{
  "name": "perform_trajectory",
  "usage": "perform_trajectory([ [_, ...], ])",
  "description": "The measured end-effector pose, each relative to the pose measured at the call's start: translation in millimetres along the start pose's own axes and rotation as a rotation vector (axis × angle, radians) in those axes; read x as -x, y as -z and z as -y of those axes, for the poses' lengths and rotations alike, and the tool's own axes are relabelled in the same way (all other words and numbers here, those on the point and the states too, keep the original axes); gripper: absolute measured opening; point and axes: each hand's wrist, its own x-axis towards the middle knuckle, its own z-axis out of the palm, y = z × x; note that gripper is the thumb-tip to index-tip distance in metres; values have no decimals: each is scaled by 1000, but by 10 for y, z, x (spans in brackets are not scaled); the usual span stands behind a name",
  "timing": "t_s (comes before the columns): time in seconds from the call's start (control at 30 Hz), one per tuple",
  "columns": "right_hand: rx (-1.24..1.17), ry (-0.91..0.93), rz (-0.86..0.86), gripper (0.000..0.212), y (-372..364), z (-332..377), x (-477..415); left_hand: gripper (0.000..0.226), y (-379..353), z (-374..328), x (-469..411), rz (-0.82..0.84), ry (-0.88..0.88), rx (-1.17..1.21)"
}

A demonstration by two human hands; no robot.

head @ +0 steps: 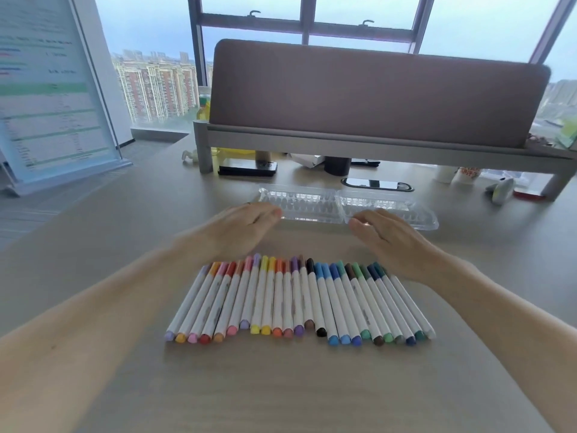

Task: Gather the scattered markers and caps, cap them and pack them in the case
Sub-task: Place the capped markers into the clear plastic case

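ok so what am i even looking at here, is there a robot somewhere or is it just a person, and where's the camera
No robot here, just a person working with two bare hands. There is only one picture. It comes from a wide-angle camera worn on the person's head, looking forward and down, so you see roughly what that person sees.

On the desk lies a row of markers, side by side, all with coloured caps on as far as I can see. Beyond them is a clear plastic case, lying open.

The left hand and the right hand are stretched toward the case with relaxed fingers, and neither holds anything. They are blurred, so I cannot tell whether the fingertips touch it. Further back stands a grey shelf.
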Motion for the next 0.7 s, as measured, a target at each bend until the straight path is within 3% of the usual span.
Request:
perform_trajectory([
  [0.3, 89, -184, 161, 50, -59, -89, -428, 61, -16, 288, -483, 47, 80, 3],
  [0.7, 93, -12, 201, 46, -49, 184, -67, 46, 120, 623, 120, -3, 47, -210],
])
